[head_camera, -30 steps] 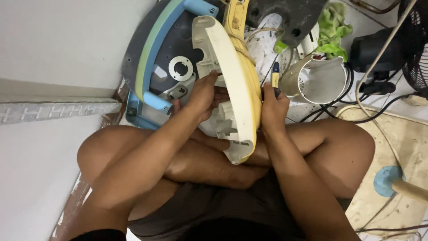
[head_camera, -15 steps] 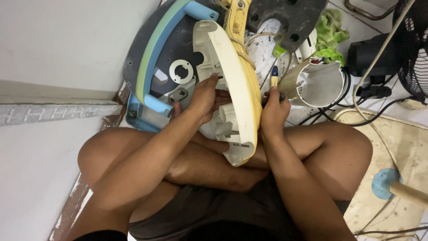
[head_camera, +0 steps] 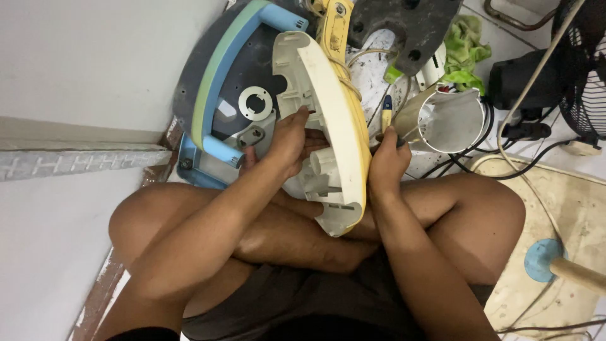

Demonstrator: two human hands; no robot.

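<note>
I sit cross-legged on the floor with a cream and yellow plastic fan housing standing on edge over my legs. My left hand reaches into its hollow inner side, fingers curled on the inner ribs. My right hand presses against the yellow outer face and grips a small screwdriver with a blue and yellow handle, its tip hidden behind the housing.
A dark round base with a blue and green rim lies against the white wall at left. A white plastic cup, a green cloth, black cables, a black fan grille and a blue-headed stick lie at right.
The housing and both hands have shifted slightly; my left hand has pushed a little further into the inner side. The grip of each hand is the same.
</note>
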